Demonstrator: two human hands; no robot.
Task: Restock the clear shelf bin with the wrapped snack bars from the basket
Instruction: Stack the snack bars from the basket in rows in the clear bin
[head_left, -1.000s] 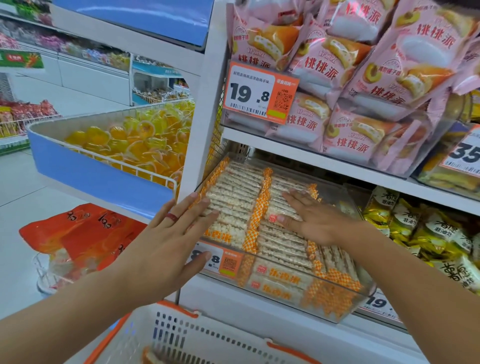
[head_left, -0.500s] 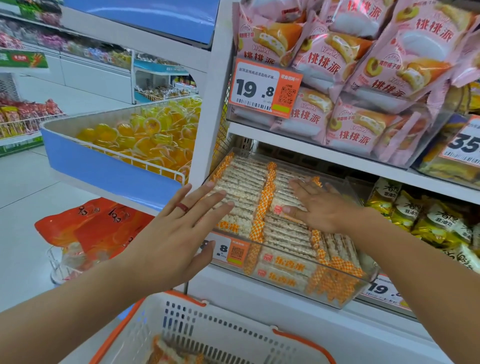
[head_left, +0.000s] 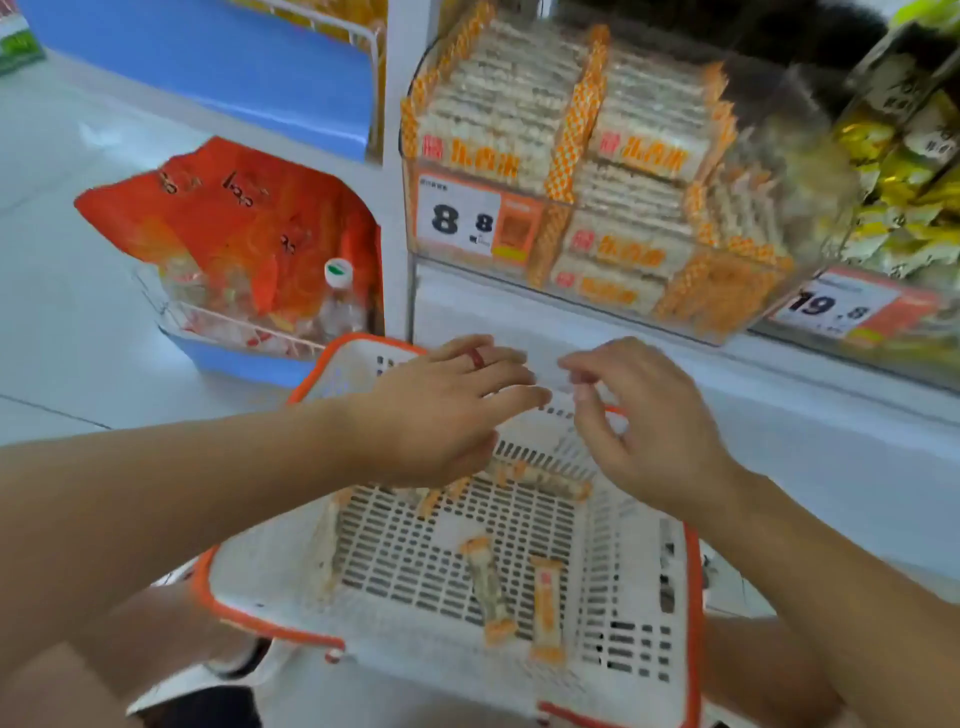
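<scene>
White perforated plastic with an orange rim forms the basket (head_left: 644, 597), which fills the lower centre of the frame. I count two wrapped snack bars (head_left: 491, 592) lying loose on its floor at lower centre, at least one more bar (head_left: 550, 480) along the far wall, and one standing against the left wall. Blur prevents an exact count beneath the hands.

Both hands hover above the far half of the basket. My left hand (head_left: 447, 410) is spread flat, palm down, fingers extended, holding nothing that I can see. My right hand (head_left: 644, 421) is loosely curled with the fingers partly bent; it appears empty, though the fingertips are smeared by motion.

The clear shelf bin (head_left: 779, 291) sits at upper centre to upper right, on the shelf (head_left: 519, 306) above the basket. It is packed with bars in tidy rows across the left and middle columns. The right end looks less full, but glare on the plastic makes this uncertain. A price tag (head_left: 467, 218) marked 8.8 is fixed to its front.

Assessment: the restock is well advanced. The remaining work is to collect the few bars in the basket and place them in the bin, probably at the right end.
</scene>
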